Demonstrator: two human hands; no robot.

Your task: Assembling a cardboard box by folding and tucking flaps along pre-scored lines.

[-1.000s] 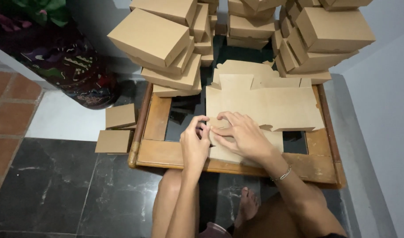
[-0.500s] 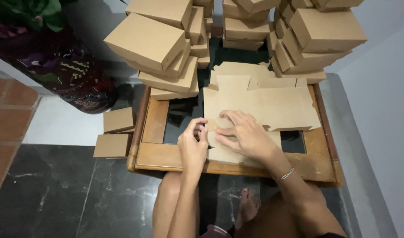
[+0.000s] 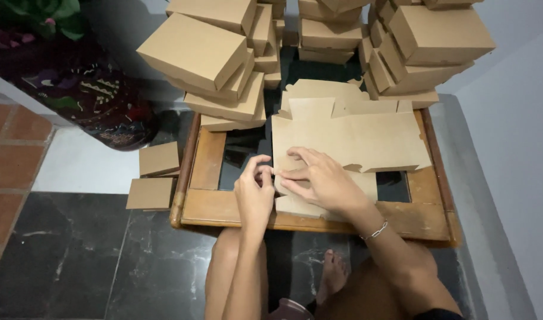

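The person is sitting at the low wooden desk (image 3: 319, 222), both hands working the near-left corner of the flat cardboard blank (image 3: 348, 142) lying across it. The left hand (image 3: 254, 195) is pinching a small flap in its grip; the right hand (image 3: 322, 181) is lying open, fingers pressing the crease flat. Pressing firmly along the scored line should be keeping the fold square. Left of the desk, two small brown cardboard pieces (image 3: 156, 175) are lying on the floor. Behind the desk, plain folded brown boxes (image 3: 206, 50) are standing in leaning stacks.
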